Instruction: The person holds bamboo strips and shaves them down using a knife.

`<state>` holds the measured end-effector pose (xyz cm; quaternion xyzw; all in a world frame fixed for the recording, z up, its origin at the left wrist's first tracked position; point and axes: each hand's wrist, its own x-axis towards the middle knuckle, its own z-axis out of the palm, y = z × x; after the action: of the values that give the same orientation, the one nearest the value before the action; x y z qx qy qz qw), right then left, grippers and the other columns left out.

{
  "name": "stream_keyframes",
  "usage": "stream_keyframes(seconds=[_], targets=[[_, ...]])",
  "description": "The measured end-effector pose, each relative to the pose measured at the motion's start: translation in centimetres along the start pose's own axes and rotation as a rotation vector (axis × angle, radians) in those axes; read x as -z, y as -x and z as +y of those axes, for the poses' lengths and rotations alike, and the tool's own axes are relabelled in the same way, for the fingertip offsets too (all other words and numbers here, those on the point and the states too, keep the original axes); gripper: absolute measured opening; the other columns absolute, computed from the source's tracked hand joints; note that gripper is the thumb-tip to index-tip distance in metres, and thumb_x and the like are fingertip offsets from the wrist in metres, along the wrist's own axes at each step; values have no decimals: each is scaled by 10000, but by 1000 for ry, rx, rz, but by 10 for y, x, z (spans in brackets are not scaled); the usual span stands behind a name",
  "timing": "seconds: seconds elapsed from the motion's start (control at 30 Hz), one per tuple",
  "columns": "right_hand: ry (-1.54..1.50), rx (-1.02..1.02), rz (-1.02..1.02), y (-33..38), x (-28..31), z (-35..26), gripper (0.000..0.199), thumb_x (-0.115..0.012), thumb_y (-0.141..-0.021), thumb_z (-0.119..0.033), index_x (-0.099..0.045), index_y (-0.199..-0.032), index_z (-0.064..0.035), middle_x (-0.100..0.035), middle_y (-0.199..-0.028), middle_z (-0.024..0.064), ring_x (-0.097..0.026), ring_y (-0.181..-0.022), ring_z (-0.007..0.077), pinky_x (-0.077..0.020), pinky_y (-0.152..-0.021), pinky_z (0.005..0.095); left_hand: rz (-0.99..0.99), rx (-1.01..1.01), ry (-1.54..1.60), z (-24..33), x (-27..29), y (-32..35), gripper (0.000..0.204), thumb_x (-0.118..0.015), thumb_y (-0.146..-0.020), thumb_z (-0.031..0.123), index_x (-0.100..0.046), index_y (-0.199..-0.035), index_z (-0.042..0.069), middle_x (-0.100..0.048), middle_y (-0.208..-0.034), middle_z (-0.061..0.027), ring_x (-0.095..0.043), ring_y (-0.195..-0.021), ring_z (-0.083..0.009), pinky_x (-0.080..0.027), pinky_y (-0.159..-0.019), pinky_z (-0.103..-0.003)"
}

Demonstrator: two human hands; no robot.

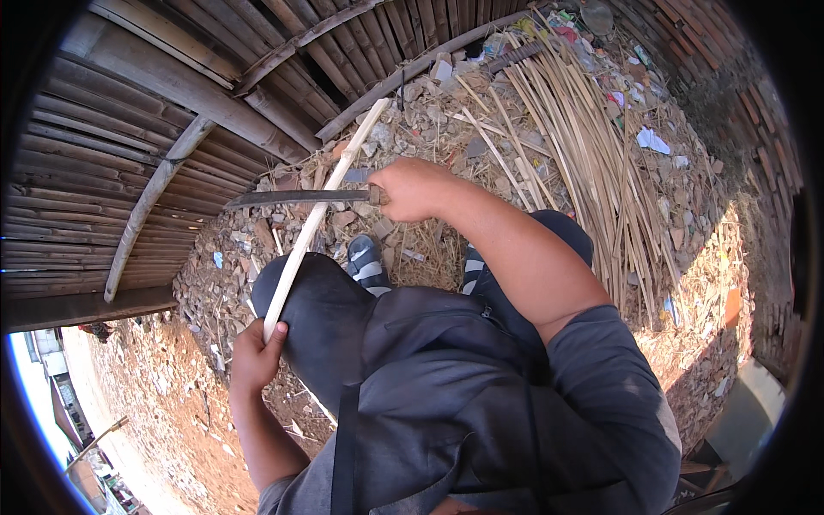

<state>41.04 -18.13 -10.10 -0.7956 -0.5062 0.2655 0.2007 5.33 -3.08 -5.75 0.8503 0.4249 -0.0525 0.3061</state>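
My left hand (256, 350) is closed round the near end of a long pale split strip (299, 247), probably bamboo or wood. The strip slants up and away past my left knee, its far end above the rubble. In my right hand (410, 190) is the handle of a machete (296, 197), its long dark blade pointing left. The blade crosses the strip at about the middle of its far half and appears to touch it. My fingers hide most of the machete's handle.
A big bundle of pale strips (592, 163) lies on the rubble to the right, a few loose ones beside it. A bamboo slat wall (103, 189) stands at the left and back, a brick wall (764, 154) at the right. My sandalled foot (367, 262) rests on stony, littered ground.
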Motion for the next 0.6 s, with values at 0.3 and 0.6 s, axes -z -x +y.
stream_keyframes(seconds=[0.3, 0.6], targets=[[-165, -134, 156, -23, 6, 61, 400, -669, -764, -204, -705, -1143, -80, -715, -1034, 208, -680, -1010, 384, -548, -889, 458, -56, -12, 38, 1, 2, -1, 446, -696, -966, 412, -656, -875, -22, -569, -638, -31, -480, -643, -116, -423, -582, -337], [94, 144, -20, -8, -2, -13, 370, -669, -780, -191, -706, -1132, -84, -712, -1042, 210, -680, -1018, 381, -548, -886, 476, -152, 32, 139, 0, 12, -2, 465, -618, -1020, 418, -602, -821, -3, -491, -647, 37, -437, -653, -104, -397, -595, -319]])
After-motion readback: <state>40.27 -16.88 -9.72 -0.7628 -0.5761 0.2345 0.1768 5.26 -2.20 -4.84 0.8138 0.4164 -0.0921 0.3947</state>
